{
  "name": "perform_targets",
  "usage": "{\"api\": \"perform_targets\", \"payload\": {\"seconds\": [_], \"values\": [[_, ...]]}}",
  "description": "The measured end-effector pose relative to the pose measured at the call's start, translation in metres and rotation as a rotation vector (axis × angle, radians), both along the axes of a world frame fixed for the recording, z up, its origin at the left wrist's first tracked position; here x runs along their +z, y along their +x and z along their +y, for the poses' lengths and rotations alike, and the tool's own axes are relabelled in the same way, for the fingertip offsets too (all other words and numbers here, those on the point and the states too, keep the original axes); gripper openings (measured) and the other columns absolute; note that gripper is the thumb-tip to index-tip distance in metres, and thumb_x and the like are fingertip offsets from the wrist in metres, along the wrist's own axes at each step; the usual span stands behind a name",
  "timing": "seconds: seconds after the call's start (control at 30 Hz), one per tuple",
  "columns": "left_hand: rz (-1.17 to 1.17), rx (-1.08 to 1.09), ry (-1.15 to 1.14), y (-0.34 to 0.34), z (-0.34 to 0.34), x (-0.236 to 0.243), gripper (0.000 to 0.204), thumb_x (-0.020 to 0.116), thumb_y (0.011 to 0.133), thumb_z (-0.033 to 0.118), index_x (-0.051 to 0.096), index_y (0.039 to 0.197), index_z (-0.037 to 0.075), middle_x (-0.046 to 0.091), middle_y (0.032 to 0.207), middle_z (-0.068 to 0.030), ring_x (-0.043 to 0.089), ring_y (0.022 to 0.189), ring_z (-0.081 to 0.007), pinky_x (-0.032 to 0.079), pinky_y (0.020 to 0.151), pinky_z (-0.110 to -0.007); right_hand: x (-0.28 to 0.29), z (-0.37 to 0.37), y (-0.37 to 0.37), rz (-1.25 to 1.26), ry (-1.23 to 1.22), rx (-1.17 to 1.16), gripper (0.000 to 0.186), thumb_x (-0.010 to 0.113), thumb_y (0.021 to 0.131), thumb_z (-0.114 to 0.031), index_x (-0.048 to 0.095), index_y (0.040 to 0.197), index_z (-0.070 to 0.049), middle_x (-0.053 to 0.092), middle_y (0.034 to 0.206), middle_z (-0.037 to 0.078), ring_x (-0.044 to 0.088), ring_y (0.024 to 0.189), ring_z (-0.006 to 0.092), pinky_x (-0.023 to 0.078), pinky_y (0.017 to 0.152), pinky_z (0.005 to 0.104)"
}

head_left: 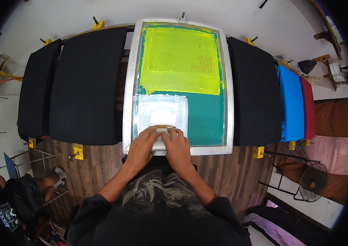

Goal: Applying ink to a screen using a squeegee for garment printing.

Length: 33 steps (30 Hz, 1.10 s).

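A silkscreen frame [228,102] with a silver metal rim lies in front of me, its mesh coated teal green [204,117]. Bright yellow-green tape or ink [174,80] covers the far part, with faint reddish lettering showing through. Closer to me at the left is a patch of white ink [163,108]. My left hand [142,146] and my right hand [177,148] are side by side at the near end of the mesh, both closed on a squeegee [161,127]. Its brown edge shows beyond my fingertips; its lower part is mostly hidden by my hands.
Black cloth-covered boards flank the frame at left [87,86] and right [254,94], then a blue board [292,104] and a red one [308,108]. Yellow clamps [78,151] hold the boards' edges. A floor fan [313,182] stands lower right; another person [22,192] sits lower left.
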State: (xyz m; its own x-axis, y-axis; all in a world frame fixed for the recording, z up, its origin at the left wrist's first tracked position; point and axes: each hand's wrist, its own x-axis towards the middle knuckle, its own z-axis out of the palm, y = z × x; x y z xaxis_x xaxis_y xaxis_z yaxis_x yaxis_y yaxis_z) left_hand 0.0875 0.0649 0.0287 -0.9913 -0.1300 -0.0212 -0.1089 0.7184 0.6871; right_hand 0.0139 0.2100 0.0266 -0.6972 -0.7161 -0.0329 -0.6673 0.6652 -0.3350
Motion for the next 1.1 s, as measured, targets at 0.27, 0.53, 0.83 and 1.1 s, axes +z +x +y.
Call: {"api": "perform_targets", "payload": {"seconds": [0.27, 0.53, 0.83, 1.1], "values": [[-0.043, 0.027, -0.014, 0.005, 0.009, 0.005, 0.062, 0.061, 0.063, -0.016, 0.058, 0.122, 0.002, 0.057, 0.127, -0.0185, 0.058, 0.113, -0.0391, 0.050, 0.094, -0.043, -0.007, 0.011, 0.002, -0.021, 0.004, 0.073, 0.037, 0.062, 0.079, -0.007, 0.058, 0.115, -0.005, 0.057, 0.119, 0.017, 0.053, 0.116, 0.0341, 0.050, 0.083, 0.0413], [0.006, 0.041, -0.006, 0.002, 0.009, 0.003, 0.062, 0.060, 0.064, -0.016, 0.058, 0.124, 0.002, 0.057, 0.128, -0.0178, 0.054, 0.120, -0.0376, 0.047, 0.098, -0.043, -0.014, 0.004, 0.002, 0.018, -0.026, 0.017, 0.041, 0.060, 0.078, -0.003, 0.057, 0.119, -0.005, 0.056, 0.123, 0.016, 0.051, 0.118, 0.0350, 0.051, 0.087, 0.0425], [0.044, -0.036, -0.045, 0.020, 0.002, -0.010, 0.061, 0.059, 0.067, -0.012, 0.054, 0.126, 0.002, 0.055, 0.130, -0.0174, 0.050, 0.126, -0.0358, 0.044, 0.100, -0.045, -0.005, 0.004, 0.022, -0.022, -0.061, -0.049, 0.052, 0.061, 0.068, 0.008, 0.058, 0.118, -0.006, 0.056, 0.122, 0.014, 0.051, 0.116, 0.0347, 0.047, 0.088, 0.0441], [0.124, -0.012, 0.022, 0.031, 0.008, -0.031, 0.056, 0.056, 0.069, -0.012, 0.055, 0.124, 0.000, 0.054, 0.128, -0.0186, 0.051, 0.124, -0.0364, 0.044, 0.099, -0.045, -0.001, 0.005, 0.033, 0.034, -0.002, -0.058, 0.043, 0.060, 0.075, 0.002, 0.060, 0.117, -0.008, 0.057, 0.123, 0.012, 0.052, 0.117, 0.0304, 0.045, 0.087, 0.0431]]}}
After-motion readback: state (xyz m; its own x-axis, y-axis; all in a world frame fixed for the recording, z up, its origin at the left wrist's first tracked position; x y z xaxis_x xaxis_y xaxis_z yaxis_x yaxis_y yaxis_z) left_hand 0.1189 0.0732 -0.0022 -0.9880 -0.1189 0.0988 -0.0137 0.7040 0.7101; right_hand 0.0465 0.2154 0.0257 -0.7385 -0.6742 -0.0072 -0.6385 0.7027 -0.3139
